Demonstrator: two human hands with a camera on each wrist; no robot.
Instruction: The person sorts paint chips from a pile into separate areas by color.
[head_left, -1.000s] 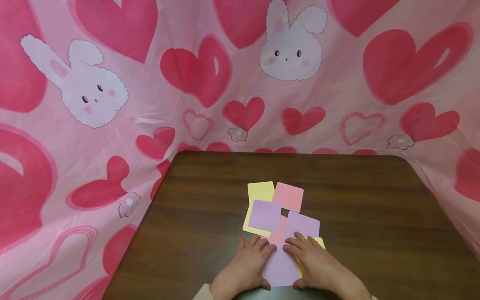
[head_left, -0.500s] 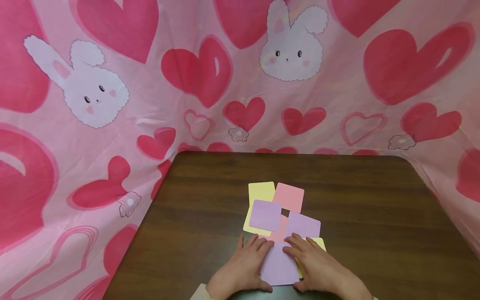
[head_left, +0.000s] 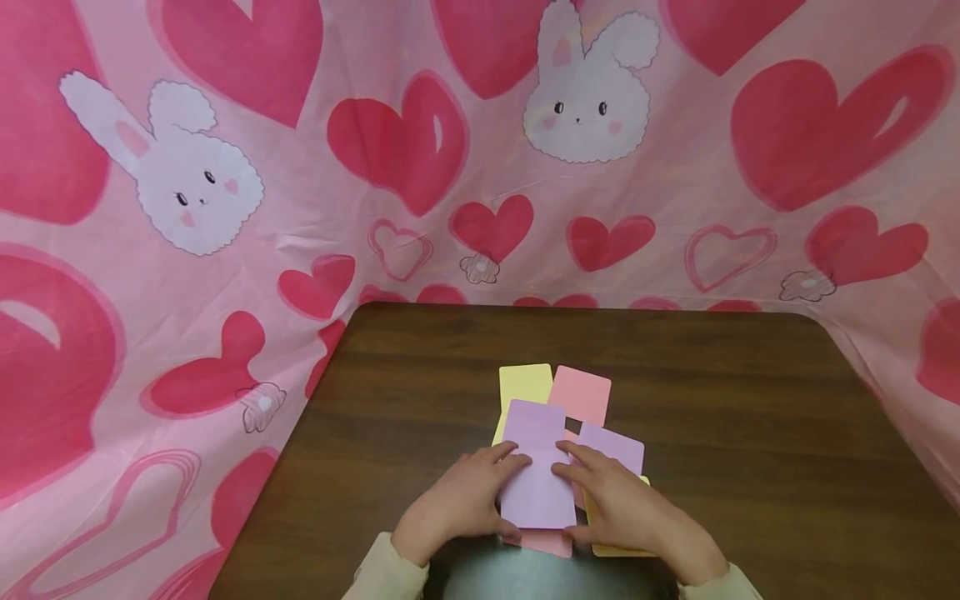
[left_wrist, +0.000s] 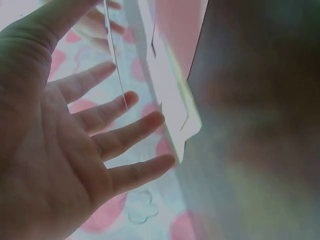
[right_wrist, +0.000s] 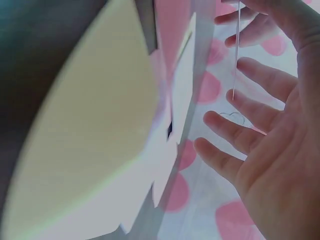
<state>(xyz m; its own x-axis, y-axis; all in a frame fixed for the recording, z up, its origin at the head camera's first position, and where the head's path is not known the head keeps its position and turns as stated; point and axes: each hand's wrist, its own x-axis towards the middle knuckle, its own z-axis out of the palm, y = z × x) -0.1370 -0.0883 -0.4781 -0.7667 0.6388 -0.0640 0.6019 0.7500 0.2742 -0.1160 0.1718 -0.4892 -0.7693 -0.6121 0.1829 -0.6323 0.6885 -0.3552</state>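
One purple card (head_left: pixel 537 493) lifted between two hands (head_left: pixel 457 497) (head_left: pixel 621 502); two other cards (head_left: pixel 612 444), purple, below

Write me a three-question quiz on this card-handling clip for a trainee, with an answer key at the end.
1. True or false: the left hand and the right hand both touch the held purple card.
2. Multiple choice: in the head view, which colour is the card just right of the farthest yellow card? A) pink B) green C) blue
3. Fill in the blank: both wrist views show the held purple card edge-on, raised off the ____.

Key
1. True; fingers of each touch its edges.
2. A, the pink card.
3. Table.
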